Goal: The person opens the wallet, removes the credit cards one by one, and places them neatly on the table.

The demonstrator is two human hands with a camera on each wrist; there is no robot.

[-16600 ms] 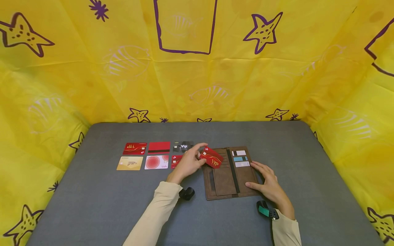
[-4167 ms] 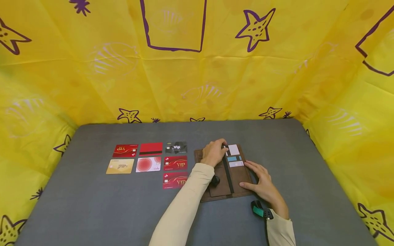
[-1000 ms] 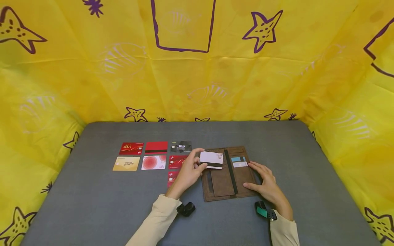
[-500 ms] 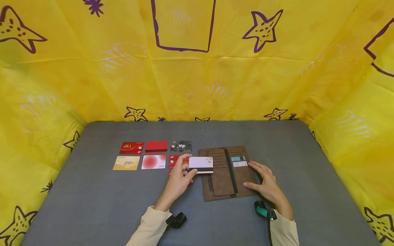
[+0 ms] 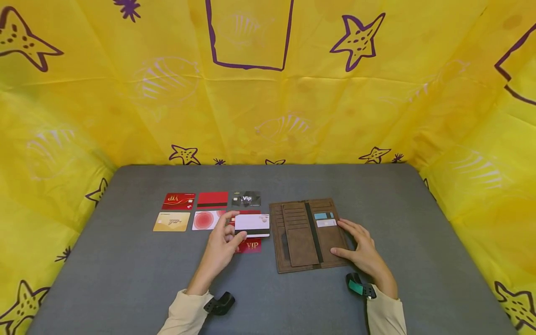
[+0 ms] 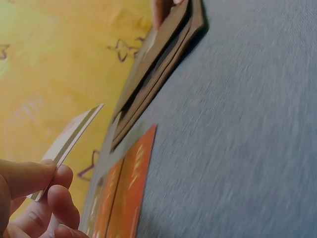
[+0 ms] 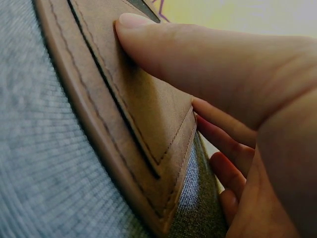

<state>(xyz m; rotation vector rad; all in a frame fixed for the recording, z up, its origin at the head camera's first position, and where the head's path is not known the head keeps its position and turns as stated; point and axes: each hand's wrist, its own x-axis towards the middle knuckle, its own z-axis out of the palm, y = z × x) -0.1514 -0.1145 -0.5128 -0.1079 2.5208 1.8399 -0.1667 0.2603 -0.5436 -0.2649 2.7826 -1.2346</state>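
My left hand (image 5: 218, 243) pinches a white card (image 5: 252, 222) with a dark magnetic stripe between thumb and fingers. It is held above two red VIP cards, covering much of the upper one; the lower VIP card (image 5: 252, 245) shows more. In the left wrist view the white card (image 6: 69, 141) is tilted, clear of the table. An open brown wallet (image 5: 304, 246) lies to the right, with a blue card (image 5: 322, 216) and a white card (image 5: 326, 223) in its right-side slots. My right hand (image 5: 363, 251) rests on that side, thumb on the leather (image 7: 148, 99), fingers along its outer edge.
Left of the wallet lie a red VIP card (image 5: 178, 201), a red striped card (image 5: 212, 200), a black Vip card (image 5: 246, 198), a gold card (image 5: 171, 222) and a pink-circle card (image 5: 205, 220). Yellow patterned cloth (image 5: 247, 116) surrounds the grey table (image 5: 138, 279).
Earlier my left hand held a red VIP card, later seen on the table. It then took the white card from the wallet's top right slot and moved left with it. My right hand stayed put.
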